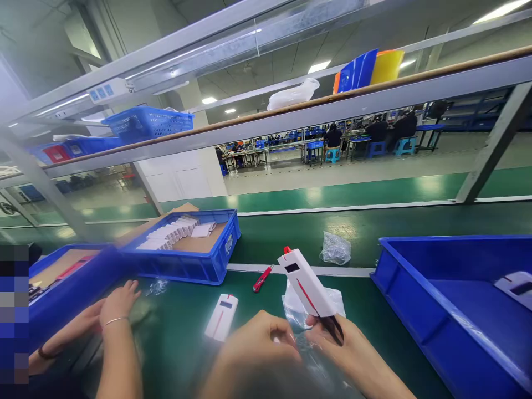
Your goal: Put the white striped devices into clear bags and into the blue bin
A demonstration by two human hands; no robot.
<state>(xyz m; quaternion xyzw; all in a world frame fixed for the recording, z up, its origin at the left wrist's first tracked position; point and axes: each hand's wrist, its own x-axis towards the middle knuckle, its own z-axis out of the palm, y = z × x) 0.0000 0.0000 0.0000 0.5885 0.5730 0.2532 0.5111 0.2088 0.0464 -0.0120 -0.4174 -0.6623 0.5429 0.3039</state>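
My right hand [353, 346] grips the lower end of a white device with a red stripe and a dark window [305, 285], holding it tilted up and to the left. My left hand [255, 346] is beside it with its fingers curled, pinching a clear plastic bag [293, 307] that lies under the device. A second white device [221, 317] lies flat on the green table to the left of my hands. A red cutter [261, 279] lies just beyond it.
A blue bin [187, 266] holds rows of white devices at the left. A large blue bin [449, 310] stands at the right with one device inside. A crumpled clear bag [334, 247] lies on the belt. A co-worker's hands [118, 305] rest by another blue bin [70, 299].
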